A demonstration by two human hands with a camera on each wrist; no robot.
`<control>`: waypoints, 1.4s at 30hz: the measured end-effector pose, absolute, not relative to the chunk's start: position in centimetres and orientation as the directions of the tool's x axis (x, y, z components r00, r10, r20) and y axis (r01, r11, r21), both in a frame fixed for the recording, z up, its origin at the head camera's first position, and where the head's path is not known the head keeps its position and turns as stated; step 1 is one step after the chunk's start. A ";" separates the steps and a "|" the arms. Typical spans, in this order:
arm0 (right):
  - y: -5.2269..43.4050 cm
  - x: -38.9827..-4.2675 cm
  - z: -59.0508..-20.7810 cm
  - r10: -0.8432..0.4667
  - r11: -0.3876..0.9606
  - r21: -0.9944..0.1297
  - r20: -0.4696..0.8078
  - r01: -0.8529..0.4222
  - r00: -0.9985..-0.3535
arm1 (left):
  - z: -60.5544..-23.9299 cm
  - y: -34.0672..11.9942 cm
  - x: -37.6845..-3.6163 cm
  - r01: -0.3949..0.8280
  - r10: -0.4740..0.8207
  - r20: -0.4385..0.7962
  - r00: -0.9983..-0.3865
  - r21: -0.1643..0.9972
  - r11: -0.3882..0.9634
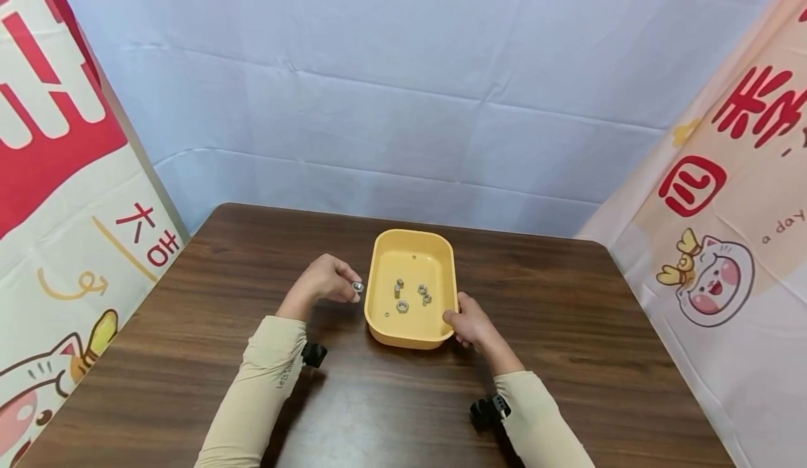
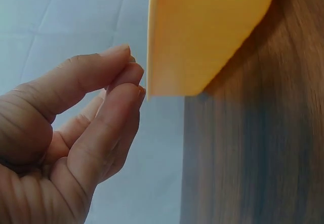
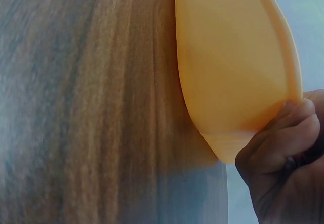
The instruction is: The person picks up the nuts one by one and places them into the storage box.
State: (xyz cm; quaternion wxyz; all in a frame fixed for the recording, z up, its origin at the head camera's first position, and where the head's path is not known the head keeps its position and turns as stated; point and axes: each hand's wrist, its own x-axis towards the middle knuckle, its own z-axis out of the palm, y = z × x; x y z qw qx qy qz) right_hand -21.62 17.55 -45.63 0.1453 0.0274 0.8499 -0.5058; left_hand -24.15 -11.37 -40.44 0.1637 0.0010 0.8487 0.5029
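Note:
A yellow tray (image 1: 411, 342) sits on the table, with several metal hex nuts (image 1: 402, 306) of mixed sizes scattered over its floor. At the tray's lower right corner my right hand (image 1: 469, 321) grips the rim, thumb on the inside. Just outside the left rim, my left hand (image 1: 326, 279) pinches a silver hex nut (image 1: 357, 286) between its fingertips. The left wrist view shows the left hand (image 2: 91, 117) close beside the tray wall (image 2: 197, 36), the nut almost wholly hidden by the fingers. In the right wrist view, the right hand (image 3: 283, 153) holds the tray's edge (image 3: 293, 67).
The dark wooden table (image 1: 567, 328) extends around the tray on all sides. A pale cloth (image 1: 403, 104) hangs behind it, and printed cloths (image 1: 712, 279) hang at left and right. Each wrist wears a small black camera (image 1: 313, 354).

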 end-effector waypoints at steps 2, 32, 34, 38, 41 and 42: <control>17.6 -21.6 -45.6 -0.101 0.485 -0.854 -0.270 0.189 -0.958 | -40.4 -11.0 -24.2 -0.155 0.170 -0.268 -0.948 0.859 0.489; 17.6 -21.5 -45.5 -0.106 0.488 -0.852 -0.273 0.190 -0.956 | -38.8 -5.8 -25.6 -0.072 0.240 -0.274 -0.931 0.786 0.614; 17.6 -21.5 -45.5 -0.107 0.486 -0.853 -0.273 0.189 -0.956 | -38.8 -5.4 -25.9 -0.074 0.249 -0.281 -0.927 0.786 0.614; 17.6 -21.6 -45.6 -0.113 0.482 -0.855 -0.275 0.189 -0.955 | -38.9 -4.7 -26.4 -0.081 0.265 -0.314 -0.912 0.770 0.633; 17.6 -21.6 -45.6 -0.115 0.481 -0.857 -0.272 0.186 -0.956 | -38.9 -4.2 -27.0 -0.092 0.264 -0.355 -0.897 0.732 0.675; 17.6 -21.6 -45.7 -0.114 0.480 -0.857 -0.270 0.185 -0.956 | -38.9 -4.0 -27.3 -0.097 0.260 -0.371 -0.891 0.716 0.691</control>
